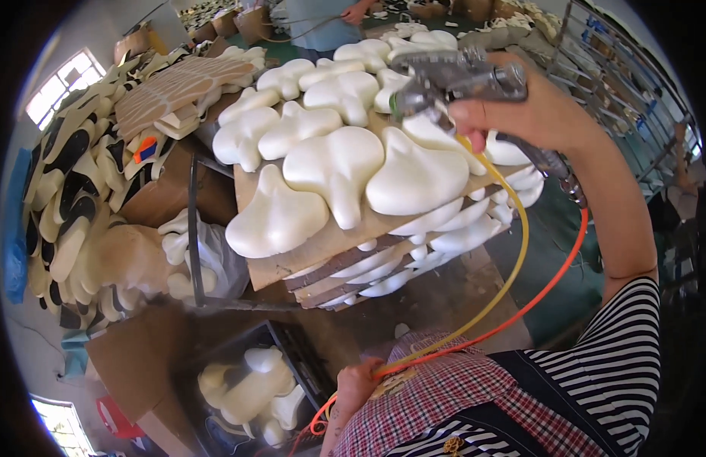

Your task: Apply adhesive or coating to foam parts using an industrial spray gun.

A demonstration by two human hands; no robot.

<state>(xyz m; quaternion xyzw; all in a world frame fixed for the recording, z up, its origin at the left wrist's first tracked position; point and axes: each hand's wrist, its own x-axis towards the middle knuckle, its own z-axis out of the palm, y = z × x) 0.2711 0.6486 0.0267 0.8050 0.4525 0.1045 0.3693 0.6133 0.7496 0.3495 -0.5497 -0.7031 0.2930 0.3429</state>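
Observation:
My right hand (547, 114) is wrapped round a grey metal spray gun (463, 80), held over the far right of a stack of white foam saddle pads (337, 167). A yellow hose (522, 244) and an orange hose (572, 259) run from the gun in a wide loop to my left hand (358, 381), which is closed around both in front of the checked apron. The top pads lie close together, smooth side up, on a brown board (265, 266). More pads and boards are layered beneath. Whether spray leaves the nozzle cannot be made out.
A dark crate (280, 331) with foam pieces stands at lower left. Behind it, a black metal frame (193, 228) rises beside a heap of black and cream pieces (67, 206). Another person in blue (315, 23) stands beyond the stack. A metal rack (619, 76) is at far right.

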